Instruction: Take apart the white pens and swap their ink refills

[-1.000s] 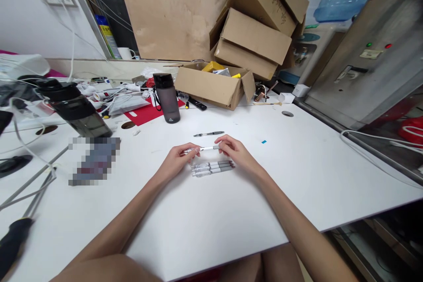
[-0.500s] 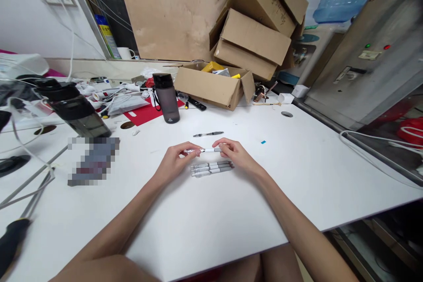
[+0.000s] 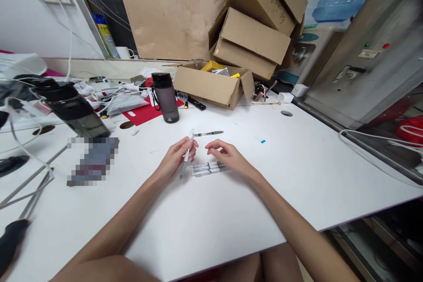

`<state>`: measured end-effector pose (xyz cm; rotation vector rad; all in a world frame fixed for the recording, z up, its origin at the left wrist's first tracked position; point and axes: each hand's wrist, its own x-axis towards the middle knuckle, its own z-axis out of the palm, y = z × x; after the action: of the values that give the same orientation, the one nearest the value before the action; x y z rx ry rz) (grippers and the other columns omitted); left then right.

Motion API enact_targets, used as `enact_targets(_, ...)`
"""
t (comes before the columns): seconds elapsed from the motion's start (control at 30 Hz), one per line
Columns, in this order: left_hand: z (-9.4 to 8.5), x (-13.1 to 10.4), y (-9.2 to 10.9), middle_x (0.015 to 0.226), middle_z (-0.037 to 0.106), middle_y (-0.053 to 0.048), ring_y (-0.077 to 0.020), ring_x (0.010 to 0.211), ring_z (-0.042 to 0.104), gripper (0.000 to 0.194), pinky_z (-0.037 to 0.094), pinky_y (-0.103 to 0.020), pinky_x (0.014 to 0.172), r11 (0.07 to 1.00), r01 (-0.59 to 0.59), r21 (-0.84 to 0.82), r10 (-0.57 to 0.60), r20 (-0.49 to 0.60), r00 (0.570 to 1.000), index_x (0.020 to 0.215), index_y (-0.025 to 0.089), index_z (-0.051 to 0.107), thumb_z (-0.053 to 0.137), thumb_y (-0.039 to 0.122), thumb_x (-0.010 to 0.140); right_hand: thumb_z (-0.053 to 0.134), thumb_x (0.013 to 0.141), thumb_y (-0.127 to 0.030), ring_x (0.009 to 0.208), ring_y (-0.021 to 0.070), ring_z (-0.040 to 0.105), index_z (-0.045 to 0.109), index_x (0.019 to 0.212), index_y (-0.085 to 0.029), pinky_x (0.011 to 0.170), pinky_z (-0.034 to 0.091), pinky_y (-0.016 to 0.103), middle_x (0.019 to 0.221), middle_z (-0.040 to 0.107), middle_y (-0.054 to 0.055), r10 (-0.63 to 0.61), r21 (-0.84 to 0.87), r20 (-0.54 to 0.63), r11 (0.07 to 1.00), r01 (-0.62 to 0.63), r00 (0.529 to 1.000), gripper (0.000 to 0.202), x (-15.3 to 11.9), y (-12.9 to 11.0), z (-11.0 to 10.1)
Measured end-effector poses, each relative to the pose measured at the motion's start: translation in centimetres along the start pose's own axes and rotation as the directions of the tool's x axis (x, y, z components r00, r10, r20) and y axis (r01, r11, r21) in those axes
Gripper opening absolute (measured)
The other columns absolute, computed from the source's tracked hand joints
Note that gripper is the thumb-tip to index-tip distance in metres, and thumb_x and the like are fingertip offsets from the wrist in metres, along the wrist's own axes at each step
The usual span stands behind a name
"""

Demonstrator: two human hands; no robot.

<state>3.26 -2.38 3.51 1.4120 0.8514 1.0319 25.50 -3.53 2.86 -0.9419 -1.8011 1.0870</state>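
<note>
My left hand [image 3: 178, 153] pinches a white and clear pen [image 3: 187, 155] between thumb and fingers. The pen tilts, its clear end up and its grey end down toward the table. To its right my right hand [image 3: 228, 154] hovers with curled fingers apart and nothing between them. Below the hands several white pens [image 3: 206, 168] lie side by side on the white table [image 3: 211, 216]; my right hand hides their right ends. A dark pen [image 3: 209, 133] lies alone beyond the hands.
A dark water bottle [image 3: 167, 98] stands behind the hands, near an open cardboard box [image 3: 205, 86]. Another bottle [image 3: 74, 112] is at left, beside a blurred-out flat item [image 3: 95, 161]. A small blue scrap [image 3: 263, 141] lies to the right. Cables clutter the left side.
My right hand has let go of the pen and opened. The pen, held level between both hands before, has swung to a steep tilt in my left hand.
</note>
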Motion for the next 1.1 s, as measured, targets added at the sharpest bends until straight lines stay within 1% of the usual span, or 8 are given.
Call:
enact_targets(0.1, 0.0, -0.1, 0.0, 0.063, 0.041, 0.004, -0.0137, 0.059, 0.042, 0.038, 0.042, -0.027, 0.061, 0.991, -0.002, 0.135, -0.01, 0.091, 0.996, 0.089, 0.019, 0.067, 0.056, 0.054, 0.096, 0.055, 0.098, -0.04, 0.098, 0.0192, 0.062, 0.068, 0.115, -0.025, 0.085, 0.045, 0.032, 0.103, 0.069, 0.004, -0.036, 0.013, -0.074, 0.999, 0.037, 0.997, 0.027, 0.2, 0.1, 0.3)
enact_targets(0.2, 0.1, -0.3, -0.1, 0.064, 0.044, 0.004, -0.0136, 0.059, 0.043, 0.038, 0.038, -0.026, 0.06, 0.964, -0.014, 0.266, -0.035, 0.176, 0.984, 0.09, 0.019, 0.068, 0.057, 0.055, 0.096, 0.059, 0.096, -0.04, 0.097, 0.0188, 0.061, 0.068, 0.114, -0.025, 0.086, 0.046, 0.032, 0.107, 0.068, 0.004, -0.064, 0.027, -0.114, 0.997, 0.068, 0.991, 0.025, 0.2, -0.3, 0.8)
enact_targets(0.43, 0.4, -0.5, 0.0, 0.064, 0.047, 0.003, -0.0147, 0.06, 0.044, 0.045, 0.038, -0.026, 0.059, 0.936, -0.027, 0.35, -0.054, 0.22, 0.974, 0.098, 0.019, 0.074, 0.051, 0.058, 0.097, 0.063, 0.093, -0.041, 0.094, 0.0195, 0.062, 0.072, 0.096, -0.024, 0.083, 0.048, 0.033, 0.101, 0.068, 0.004, -0.065, 0.076, -0.184, 0.994, 0.08, 0.981, 0.019, 0.3, -0.7, 1.3)
enact_targets(0.67, -0.2, 0.0, -0.3, 0.07, 0.056, 0.0, -0.0166, 0.067, 0.05, 0.043, 0.041, -0.029, 0.067, 0.957, -0.009, 0.289, -0.045, 0.178, 0.983, 0.105, 0.021, 0.074, 0.048, 0.055, 0.1, 0.051, 0.097, -0.044, 0.107, 0.0216, 0.062, 0.058, 0.099, -0.025, 0.097, 0.05, 0.04, 0.105, 0.068, 0.006, 0.055, 0.45, -0.375, 0.883, 0.13, 0.925, 0.02, 0.9, -0.4, -0.8)
enact_targets(0.77, -0.5, 0.1, -0.6, 0.076, 0.059, -0.001, -0.016, 0.068, 0.051, 0.043, 0.042, -0.029, 0.067, 0.971, -0.007, 0.238, -0.035, 0.174, 0.984, 0.106, 0.021, 0.074, 0.047, 0.054, 0.1, 0.053, 0.094, -0.044, 0.09, 0.0197, 0.059, 0.051, 0.097, -0.028, 0.091, 0.051, 0.039, 0.088, 0.058, 0.002, 0.115, 0.549, -0.433, 0.82, 0.161, 0.894, 0.017, 1.1, -0.4, -1.6)
enact_targets(0.9, -0.7, 0.1, -0.7, 0.078, 0.058, -0.002, -0.0168, 0.069, 0.051, 0.044, 0.042, -0.03, 0.067, 0.971, -0.016, 0.238, -0.021, 0.152, 0.988, 0.103, 0.02, 0.074, 0.044, 0.052, 0.102, 0.051, 0.092, -0.041, 0.069, 0.0188, 0.044, 0.044, 0.085, -0.027, 0.076, 0.048, 0.034, 0.074, 0.036, 0.0, 0.138, 0.619, -0.499, 0.748, 0.241, 0.855, 0.016, 1.2, -0.5, -2.7)
enact_targets(1.0, -0.8, 0.2, -0.8, 0.078, 0.059, -0.003, -0.0175, 0.07, 0.052, 0.045, 0.042, -0.031, 0.067, 0.972, -0.018, 0.233, -0.013, 0.133, 0.991, 0.103, 0.019, 0.074, 0.043, 0.053, 0.102, 0.047, 0.093, -0.036, 0.063, 0.0185, 0.033, 0.039, 0.077, -0.025, 0.066, 0.043, 0.032, 0.072, 0.026, -0.001, 0.158, 0.689, -0.493, 0.672, 0.273, 0.856, 0.021, 1.1, -0.8, -3.3)
enact_targets(1.1, -1.0, 0.2, -1.1, 0.078, 0.059, -0.003, -0.0176, 0.069, 0.052, 0.045, 0.042, -0.031, 0.068, 0.974, -0.017, 0.228, -0.011, 0.121, 0.993, 0.101, 0.019, 0.074, 0.044, 0.054, 0.101, 0.044, 0.093, -0.031, 0.06, 0.0185, 0.028, 0.037, 0.073, -0.025, 0.06, 0.04, 0.032, 0.07, 0.021, -0.002, 0.17, 0.705, -0.479, 0.659, 0.262, 0.861, 0.021, 0.9, -1.2, -3.6)
